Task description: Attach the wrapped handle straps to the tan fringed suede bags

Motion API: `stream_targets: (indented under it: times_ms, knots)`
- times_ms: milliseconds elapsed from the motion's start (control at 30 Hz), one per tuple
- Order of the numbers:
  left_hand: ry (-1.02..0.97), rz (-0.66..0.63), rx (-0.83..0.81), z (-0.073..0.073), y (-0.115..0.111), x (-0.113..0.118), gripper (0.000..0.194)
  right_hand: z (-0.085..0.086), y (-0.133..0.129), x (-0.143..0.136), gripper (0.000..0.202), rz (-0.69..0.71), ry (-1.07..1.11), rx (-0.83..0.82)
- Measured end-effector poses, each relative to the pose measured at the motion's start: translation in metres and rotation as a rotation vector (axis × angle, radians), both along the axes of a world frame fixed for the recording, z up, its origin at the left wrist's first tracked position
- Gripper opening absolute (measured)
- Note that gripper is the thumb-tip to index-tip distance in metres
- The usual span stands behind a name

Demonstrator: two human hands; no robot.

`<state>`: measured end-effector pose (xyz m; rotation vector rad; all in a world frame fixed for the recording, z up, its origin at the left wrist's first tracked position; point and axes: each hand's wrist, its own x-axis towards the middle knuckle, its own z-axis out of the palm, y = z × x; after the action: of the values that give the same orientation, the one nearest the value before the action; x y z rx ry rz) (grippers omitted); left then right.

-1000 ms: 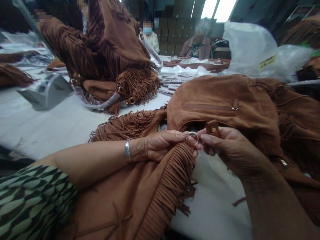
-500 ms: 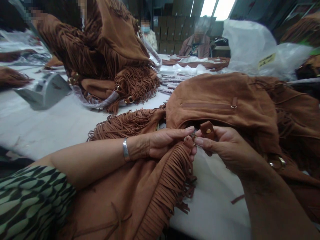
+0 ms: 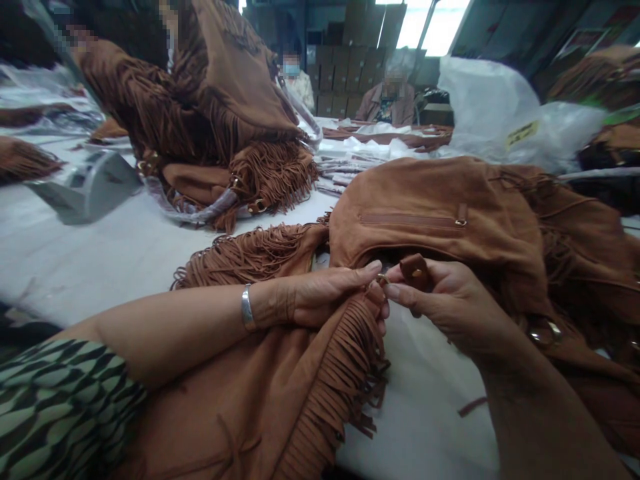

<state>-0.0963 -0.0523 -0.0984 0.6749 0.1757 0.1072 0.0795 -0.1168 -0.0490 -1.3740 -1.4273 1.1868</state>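
A brown suede bag with a fringed edge (image 3: 295, 393) lies in front of me at the lower middle. My left hand (image 3: 330, 297) is closed on its corner, where a small leather tab with a metal ring (image 3: 379, 287) sticks out between thumb and fingers. Opposite it, my right hand (image 3: 440, 293) pinches a short brown leather strap (image 3: 414, 272) with a round gold stud, its fingertips meeting the metal ring. Whether strap and ring are joined is hidden by the fingers.
Beyond my hands lies another brown suede bag (image 3: 430, 200) with a zip. Fringed bags (image 3: 215, 120) are heaped at the left, beside a grey tape-dispenser-like object (image 3: 85, 187). Clear plastic bags (image 3: 500, 113) lie at the back right. Two people sit across the white table (image 3: 65, 253).
The whole view has tilted up slightly, so things sit a little lower. Both hands keep their grip at the ring; the strap in my right hand has turned a little.
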Motion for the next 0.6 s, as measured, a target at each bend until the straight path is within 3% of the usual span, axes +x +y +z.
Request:
stream_targets:
  times_ms: [400, 533, 600]
  knots:
    - [-0.052, 0.09, 0.066, 0.0037, -0.0025, -0.003, 0.037, 0.002, -0.0022, 0.0034, 0.029, -0.065, 0.088, -0.073]
    - [-0.036, -0.022, 0.017, 0.0018, 0.0001, -0.0009, 0.055, 0.0033, -0.0023, -0.0018, 0.03, -0.077, 0.117, -0.071]
    - [-0.018, -0.018, -0.01, 0.002, 0.0005, 0.0005, 0.053, 0.0027, -0.0024, -0.0032, 0.031, -0.091, 0.111, -0.056]
